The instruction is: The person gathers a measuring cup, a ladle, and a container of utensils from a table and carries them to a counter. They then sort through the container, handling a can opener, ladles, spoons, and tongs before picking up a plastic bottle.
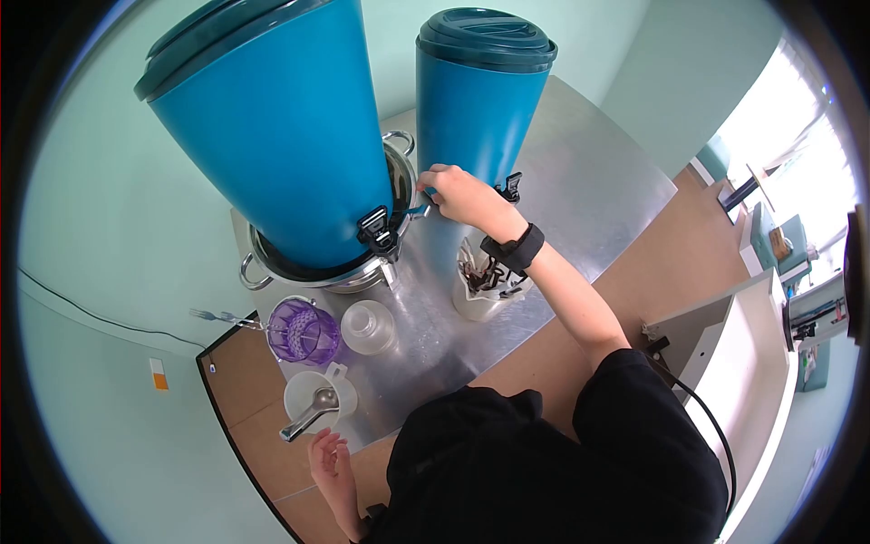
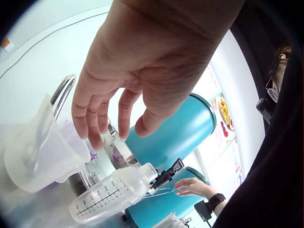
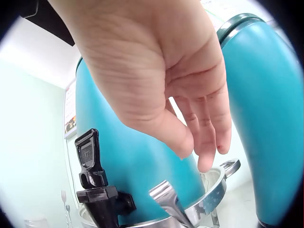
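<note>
My right hand (image 1: 462, 198) hangs between two tall blue dispensers, the nearer one (image 1: 290, 136) and the farther one (image 1: 471, 118). Its fingers are loosely bent and hold nothing. Just below its fingertips, a metal handle (image 3: 167, 199) sticks out over the rim of the steel pot (image 3: 213, 192) around the nearer dispenser's base. A black tap (image 3: 97, 185) is on that dispenser. My left hand (image 1: 333, 464) hovers beside a translucent measuring jug (image 2: 42, 152), fingers relaxed, nothing in them. A metal scoop (image 1: 319, 408) rests in the jug.
Beside the jug stand a purple textured container (image 1: 304, 332) with forks leaning out and a frosted bottle (image 2: 111, 192) with printed measuring marks. A white tub (image 1: 480, 308) of dark and pale utensils stands near the front edge of the steel table (image 1: 580, 181).
</note>
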Demonstrator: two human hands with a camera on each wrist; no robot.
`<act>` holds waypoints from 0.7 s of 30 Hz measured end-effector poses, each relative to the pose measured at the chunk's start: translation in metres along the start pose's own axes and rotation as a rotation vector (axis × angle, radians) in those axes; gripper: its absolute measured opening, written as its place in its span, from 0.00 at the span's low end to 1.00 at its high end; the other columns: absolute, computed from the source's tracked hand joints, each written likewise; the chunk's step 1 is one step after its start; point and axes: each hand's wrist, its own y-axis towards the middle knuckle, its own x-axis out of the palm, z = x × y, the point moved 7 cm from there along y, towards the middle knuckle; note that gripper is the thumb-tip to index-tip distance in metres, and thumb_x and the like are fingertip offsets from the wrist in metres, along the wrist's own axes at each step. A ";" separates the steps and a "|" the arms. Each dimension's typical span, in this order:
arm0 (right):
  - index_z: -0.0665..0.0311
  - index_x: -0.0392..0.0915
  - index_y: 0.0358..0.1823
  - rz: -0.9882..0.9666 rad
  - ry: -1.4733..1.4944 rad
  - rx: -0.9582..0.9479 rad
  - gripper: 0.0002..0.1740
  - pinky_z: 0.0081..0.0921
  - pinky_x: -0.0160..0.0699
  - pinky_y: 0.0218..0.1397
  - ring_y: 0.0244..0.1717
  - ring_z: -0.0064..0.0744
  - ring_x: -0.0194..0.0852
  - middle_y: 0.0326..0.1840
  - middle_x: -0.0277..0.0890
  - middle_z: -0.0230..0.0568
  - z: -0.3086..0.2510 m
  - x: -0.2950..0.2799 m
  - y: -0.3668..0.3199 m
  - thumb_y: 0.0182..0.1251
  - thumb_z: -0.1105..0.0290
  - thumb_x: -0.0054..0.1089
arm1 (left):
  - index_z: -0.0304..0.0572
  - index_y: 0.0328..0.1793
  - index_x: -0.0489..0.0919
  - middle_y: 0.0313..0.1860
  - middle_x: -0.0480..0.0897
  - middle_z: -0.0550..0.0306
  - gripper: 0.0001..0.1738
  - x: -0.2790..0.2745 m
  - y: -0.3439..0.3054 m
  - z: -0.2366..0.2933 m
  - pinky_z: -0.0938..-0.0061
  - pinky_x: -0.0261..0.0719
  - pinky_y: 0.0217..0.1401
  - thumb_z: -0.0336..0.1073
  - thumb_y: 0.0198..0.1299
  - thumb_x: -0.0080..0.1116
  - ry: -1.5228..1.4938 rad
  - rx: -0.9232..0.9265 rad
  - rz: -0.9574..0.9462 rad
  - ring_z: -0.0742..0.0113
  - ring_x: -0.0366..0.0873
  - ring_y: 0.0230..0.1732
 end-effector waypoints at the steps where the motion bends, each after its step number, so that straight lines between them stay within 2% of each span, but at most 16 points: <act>1: 0.67 0.77 0.42 -0.007 -0.001 0.027 0.16 0.38 0.74 0.46 0.45 0.51 0.75 0.42 0.76 0.48 0.002 -0.001 -0.002 0.49 0.85 0.51 | 0.34 0.49 0.74 0.56 0.73 0.48 0.10 0.000 0.000 0.000 0.77 0.74 0.50 0.23 0.62 0.49 -0.002 -0.009 0.001 0.68 0.78 0.42; 6: 0.67 0.76 0.45 -0.049 -0.030 0.104 0.17 0.37 0.76 0.45 0.43 0.49 0.76 0.44 0.76 0.49 0.005 -0.011 -0.011 0.51 0.83 0.54 | 0.34 0.50 0.74 0.57 0.73 0.48 0.10 0.001 0.000 0.000 0.77 0.74 0.50 0.23 0.62 0.49 -0.002 -0.009 -0.013 0.68 0.78 0.42; 9: 0.69 0.75 0.46 -0.124 0.037 0.099 0.17 0.37 0.77 0.43 0.40 0.48 0.78 0.44 0.77 0.51 0.006 -0.002 -0.016 0.52 0.77 0.59 | 0.34 0.48 0.74 0.56 0.72 0.50 0.10 0.004 0.003 -0.001 0.77 0.74 0.50 0.24 0.61 0.49 -0.001 -0.012 -0.034 0.68 0.77 0.43; 13: 0.72 0.73 0.46 -0.173 0.060 0.069 0.22 0.38 0.77 0.43 0.38 0.49 0.79 0.43 0.77 0.54 -0.018 0.016 -0.020 0.52 0.67 0.65 | 0.34 0.48 0.75 0.56 0.71 0.52 0.10 0.008 0.007 0.000 0.77 0.75 0.49 0.24 0.60 0.50 -0.001 -0.011 -0.051 0.69 0.77 0.42; 16: 0.72 0.74 0.44 -0.112 0.027 -0.024 0.20 0.39 0.77 0.43 0.37 0.51 0.79 0.40 0.78 0.54 -0.027 0.034 -0.015 0.53 0.67 0.64 | 0.34 0.48 0.75 0.55 0.71 0.51 0.10 0.008 0.008 0.003 0.77 0.74 0.48 0.23 0.60 0.50 0.020 -0.034 -0.048 0.69 0.77 0.42; 17: 0.74 0.72 0.38 -0.111 0.051 -0.031 0.18 0.40 0.78 0.43 0.39 0.55 0.77 0.32 0.77 0.57 -0.027 0.037 -0.013 0.53 0.67 0.64 | 0.34 0.47 0.75 0.55 0.71 0.51 0.10 0.008 0.009 0.004 0.77 0.74 0.48 0.23 0.60 0.49 0.025 -0.027 -0.048 0.69 0.77 0.41; 20: 0.70 0.74 0.43 -0.164 -0.103 -0.012 0.16 0.40 0.77 0.40 0.37 0.53 0.78 0.32 0.78 0.54 -0.015 0.044 -0.001 0.54 0.69 0.62 | 0.34 0.47 0.74 0.55 0.71 0.51 0.10 0.008 0.011 0.006 0.77 0.74 0.47 0.22 0.60 0.49 0.032 -0.008 -0.045 0.69 0.77 0.41; 21: 0.70 0.74 0.42 -0.188 -0.071 0.011 0.15 0.40 0.77 0.40 0.37 0.53 0.78 0.31 0.77 0.54 -0.018 0.038 -0.001 0.54 0.70 0.62 | 0.33 0.47 0.74 0.55 0.71 0.51 0.10 0.007 0.010 0.005 0.77 0.74 0.47 0.22 0.60 0.49 0.031 -0.003 -0.041 0.69 0.77 0.40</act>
